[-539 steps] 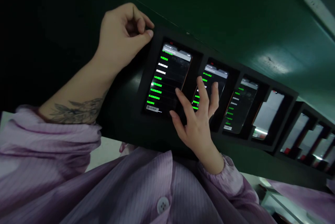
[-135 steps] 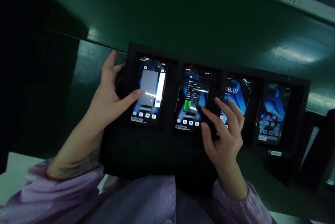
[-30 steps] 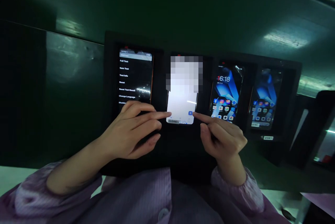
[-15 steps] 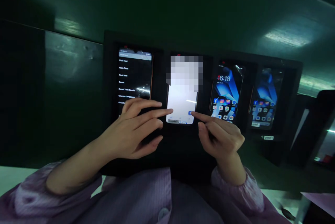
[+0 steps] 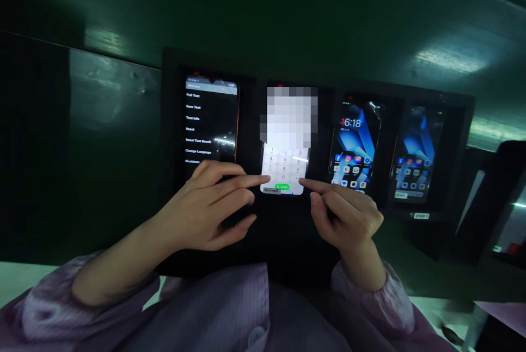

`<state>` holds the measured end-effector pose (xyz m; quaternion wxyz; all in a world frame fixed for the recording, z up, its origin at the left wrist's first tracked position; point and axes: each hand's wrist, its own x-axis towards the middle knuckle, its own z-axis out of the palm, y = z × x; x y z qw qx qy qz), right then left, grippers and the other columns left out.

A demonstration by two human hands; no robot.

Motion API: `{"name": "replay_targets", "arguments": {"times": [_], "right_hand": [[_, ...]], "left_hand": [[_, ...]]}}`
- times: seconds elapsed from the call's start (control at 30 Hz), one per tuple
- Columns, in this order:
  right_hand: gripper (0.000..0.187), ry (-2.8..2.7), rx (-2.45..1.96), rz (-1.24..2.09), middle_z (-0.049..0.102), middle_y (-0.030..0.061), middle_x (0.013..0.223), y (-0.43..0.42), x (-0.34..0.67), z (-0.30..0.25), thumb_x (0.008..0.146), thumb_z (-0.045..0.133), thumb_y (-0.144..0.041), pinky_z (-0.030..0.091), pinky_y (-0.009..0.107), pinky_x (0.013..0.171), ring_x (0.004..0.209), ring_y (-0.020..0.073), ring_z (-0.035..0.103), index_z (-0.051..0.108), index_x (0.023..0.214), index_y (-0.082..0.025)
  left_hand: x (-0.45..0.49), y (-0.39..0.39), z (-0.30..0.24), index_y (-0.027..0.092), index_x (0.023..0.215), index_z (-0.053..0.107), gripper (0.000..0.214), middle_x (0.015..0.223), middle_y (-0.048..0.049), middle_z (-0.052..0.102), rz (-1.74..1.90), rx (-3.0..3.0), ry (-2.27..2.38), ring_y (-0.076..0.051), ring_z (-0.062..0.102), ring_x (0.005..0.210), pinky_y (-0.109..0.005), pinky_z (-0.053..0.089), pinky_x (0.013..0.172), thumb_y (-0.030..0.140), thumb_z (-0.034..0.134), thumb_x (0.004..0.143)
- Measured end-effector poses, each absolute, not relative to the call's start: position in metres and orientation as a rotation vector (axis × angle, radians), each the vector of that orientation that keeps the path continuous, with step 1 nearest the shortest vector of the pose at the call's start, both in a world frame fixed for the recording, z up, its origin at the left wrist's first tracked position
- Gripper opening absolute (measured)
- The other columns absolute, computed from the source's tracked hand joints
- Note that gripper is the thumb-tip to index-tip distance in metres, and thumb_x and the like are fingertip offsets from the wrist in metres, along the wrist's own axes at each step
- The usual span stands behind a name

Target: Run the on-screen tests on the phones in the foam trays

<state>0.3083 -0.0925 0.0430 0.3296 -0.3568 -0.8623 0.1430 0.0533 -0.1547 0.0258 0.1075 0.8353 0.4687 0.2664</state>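
2 index fingertips (image 5: 263, 179) meet the lower corners of the 2nd phone (image 5: 286, 168).
The left hand (image 5: 205, 206) and right hand (image 5: 349, 215) are empty, each with its index out and the other fingers loosely curled. The phone stands in the black tray (image 5: 172, 121), its long axis running up and away from both hands, equally near each, with its keypad lit between the tips.
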Motion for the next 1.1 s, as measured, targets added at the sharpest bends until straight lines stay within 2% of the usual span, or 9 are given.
{"name": "replay_targets", "arguments": {"times": [0.17,0.5,0.67,0.93,1.0,1.1], "right_hand": [[0.043,-2.251,-0.936,0.374,0.087,0.0020,0.084,-0.0922,0.3090,0.0431,0.097,0.063,-0.004,0.048,0.018,0.042,0.051,0.0067,0.072,0.044,0.064,-0.023],[0.042,-2.300,-0.915,0.370,0.088,0.0014,0.086,-0.0930,0.3077,0.0430,0.097,0.062,-0.005,0.049,0.021,0.043,0.051,0.0086,0.073,0.044,0.063,-0.023],[0.043,-2.244,-0.911,0.367,0.088,0.0014,0.087,-0.0941,0.3089,0.0438,0.098,0.060,-0.004,0.046,0.020,0.042,0.050,0.0069,0.070,0.041,0.064,-0.023],[0.042,-2.269,-0.923,0.379,0.088,0.0022,0.089,-0.0939,0.3090,0.0412,0.098,0.062,-0.004,0.047,0.020,0.047,0.052,0.0054,0.067,0.042,0.066,-0.023],[0.040,-2.270,-0.902,0.381,0.088,0.0029,0.091,-0.0937,0.3091,0.0401,0.098,0.063,-0.006,0.050,0.022,0.051,0.056,0.0078,0.067,0.045,0.068,-0.023],[0.035,-2.315,-0.879,0.307,0.089,0.0033,0.098,-0.0939,0.3077,0.0394,0.102,0.065,-0.019,0.057,0.030,0.062,0.070,0.0159,0.067,0.050,0.071,-0.025]], "left_hand": [[0.0537,-0.1549,0.0248,0.021,0.098,0.062,0.008,0.126,-0.0067,0.080,0.762,2.459,1.359,-0.026,0.067,0.109,-0.039,0.048,0.086,0.027,0.057,0.098],[0.0522,-0.1553,0.0260,0.021,0.103,0.059,0.012,0.127,-0.0055,0.080,0.777,2.446,1.311,-0.025,0.064,0.106,-0.040,0.045,0.086,0.027,0.050,0.100],[0.0538,-0.1549,0.0253,0.021,0.105,0.058,0.014,0.126,-0.0040,0.080,0.699,2.478,1.341,-0.025,0.063,0.106,-0.041,0.043,0.086,0.028,0.047,0.102],[0.0506,-0.1579,0.0250,0.023,0.107,0.058,0.016,0.132,-0.0038,0.078,0.822,2.374,1.337,-0.026,0.060,0.103,-0.043,0.043,0.088,0.031,0.046,0.101],[0.0509,-0.1578,0.0247,0.022,0.108,0.058,0.015,0.135,-0.0040,0.077,0.810,2.373,1.347,-0.026,0.061,0.104,-0.043,0.044,0.090,0.031,0.047,0.102],[0.0521,-0.1574,0.0242,0.022,0.109,0.058,0.016,0.136,-0.0049,0.077,0.803,2.369,1.369,-0.026,0.062,0.106,-0.043,0.045,0.092,0.032,0.047,0.102]]}}
